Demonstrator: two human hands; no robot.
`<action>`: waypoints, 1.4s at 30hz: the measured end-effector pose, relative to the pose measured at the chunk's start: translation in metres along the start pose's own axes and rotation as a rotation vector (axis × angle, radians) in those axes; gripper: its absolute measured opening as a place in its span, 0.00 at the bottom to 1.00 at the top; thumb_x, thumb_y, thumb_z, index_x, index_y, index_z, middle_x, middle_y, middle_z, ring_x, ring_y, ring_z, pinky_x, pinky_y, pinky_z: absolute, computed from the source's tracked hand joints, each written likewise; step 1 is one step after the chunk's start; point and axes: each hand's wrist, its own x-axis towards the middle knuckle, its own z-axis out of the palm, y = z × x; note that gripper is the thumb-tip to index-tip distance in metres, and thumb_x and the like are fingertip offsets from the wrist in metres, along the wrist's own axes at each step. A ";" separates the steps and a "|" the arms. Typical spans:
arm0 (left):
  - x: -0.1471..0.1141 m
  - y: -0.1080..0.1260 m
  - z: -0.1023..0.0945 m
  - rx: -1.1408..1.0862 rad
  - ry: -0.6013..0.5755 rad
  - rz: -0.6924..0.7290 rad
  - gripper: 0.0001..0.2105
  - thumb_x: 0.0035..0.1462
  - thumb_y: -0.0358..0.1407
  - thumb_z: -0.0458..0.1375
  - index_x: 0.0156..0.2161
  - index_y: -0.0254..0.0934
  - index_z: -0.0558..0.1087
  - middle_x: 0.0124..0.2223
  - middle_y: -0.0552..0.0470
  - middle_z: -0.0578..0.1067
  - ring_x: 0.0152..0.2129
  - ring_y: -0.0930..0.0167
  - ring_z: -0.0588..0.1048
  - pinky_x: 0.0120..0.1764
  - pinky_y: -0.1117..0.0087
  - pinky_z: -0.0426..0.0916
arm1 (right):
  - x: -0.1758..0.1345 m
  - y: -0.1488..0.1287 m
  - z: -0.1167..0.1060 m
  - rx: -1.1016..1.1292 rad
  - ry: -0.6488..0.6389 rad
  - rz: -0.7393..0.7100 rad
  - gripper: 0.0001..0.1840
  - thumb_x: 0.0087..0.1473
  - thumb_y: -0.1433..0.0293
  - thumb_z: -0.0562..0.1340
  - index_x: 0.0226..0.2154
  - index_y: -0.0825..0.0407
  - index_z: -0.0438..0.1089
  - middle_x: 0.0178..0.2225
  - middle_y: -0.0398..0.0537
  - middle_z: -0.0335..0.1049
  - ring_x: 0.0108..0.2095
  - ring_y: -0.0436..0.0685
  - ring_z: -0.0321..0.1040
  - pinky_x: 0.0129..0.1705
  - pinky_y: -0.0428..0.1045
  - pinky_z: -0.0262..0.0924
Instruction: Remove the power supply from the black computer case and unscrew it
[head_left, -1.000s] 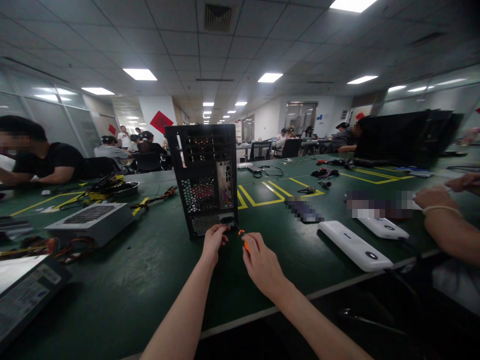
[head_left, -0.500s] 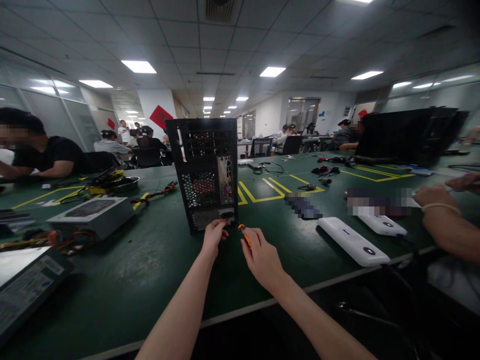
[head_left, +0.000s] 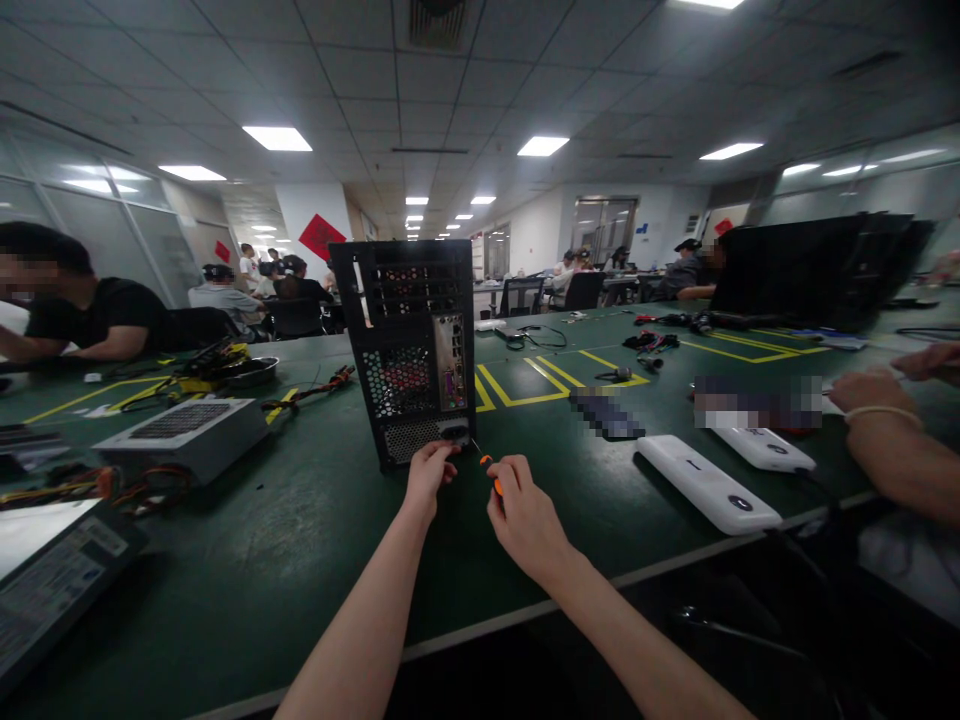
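Observation:
A black computer case [head_left: 405,330] stands upright on the green table with its rear panel towards me. At its lower rear edge, beside the perforated power supply [head_left: 409,442], is my left hand [head_left: 429,475]. The fingers there are drawn together near the socket, and whatever they may pinch is too small to make out. My right hand [head_left: 525,510] is closed around an orange and black screwdriver [head_left: 486,462]. Its thin shaft points up and left to the lower right corner of the case; exact contact at the tip cannot be seen.
Loose power supplies [head_left: 184,440] with cables lie on the left. To the right are a pixelated dark item [head_left: 606,412], white power banks [head_left: 705,485] and a co-worker's hands [head_left: 874,395]. A black monitor-like panel [head_left: 787,270] stands farther back. Another person [head_left: 90,300] sits at left.
The screwdriver has shifted slightly right and down, and more of its shaft shows. My right hand's grip on the handle has changed a little. My left hand stays by the case.

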 end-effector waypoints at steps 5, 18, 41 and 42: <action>0.000 0.001 0.000 0.003 -0.003 -0.007 0.10 0.44 0.31 0.54 0.34 0.30 0.69 0.35 0.44 0.74 0.13 0.82 0.64 0.15 0.79 0.53 | 0.001 0.005 -0.003 -0.054 0.071 0.011 0.11 0.58 0.69 0.49 0.42 0.53 0.60 0.37 0.50 0.63 0.33 0.51 0.66 0.31 0.45 0.63; -0.001 0.001 0.000 0.015 0.005 -0.011 0.10 0.44 0.30 0.53 0.35 0.30 0.68 0.36 0.44 0.74 0.13 0.82 0.64 0.15 0.79 0.54 | 0.003 -0.002 -0.003 -0.033 0.023 -0.054 0.11 0.55 0.74 0.48 0.42 0.54 0.59 0.41 0.53 0.61 0.37 0.53 0.66 0.32 0.46 0.65; -0.004 0.002 0.008 0.040 0.083 -0.001 0.10 0.45 0.32 0.53 0.35 0.30 0.68 0.36 0.45 0.74 0.13 0.82 0.64 0.15 0.78 0.55 | 0.007 0.006 -0.002 -0.114 0.039 0.118 0.15 0.58 0.62 0.46 0.39 0.54 0.61 0.30 0.49 0.68 0.26 0.53 0.69 0.24 0.46 0.62; -0.004 0.002 0.008 0.017 0.080 -0.010 0.10 0.45 0.32 0.53 0.35 0.30 0.68 0.36 0.45 0.74 0.13 0.82 0.64 0.16 0.78 0.55 | 0.007 0.006 -0.003 -0.099 0.017 0.129 0.15 0.58 0.62 0.46 0.40 0.54 0.60 0.30 0.49 0.69 0.26 0.53 0.69 0.25 0.46 0.62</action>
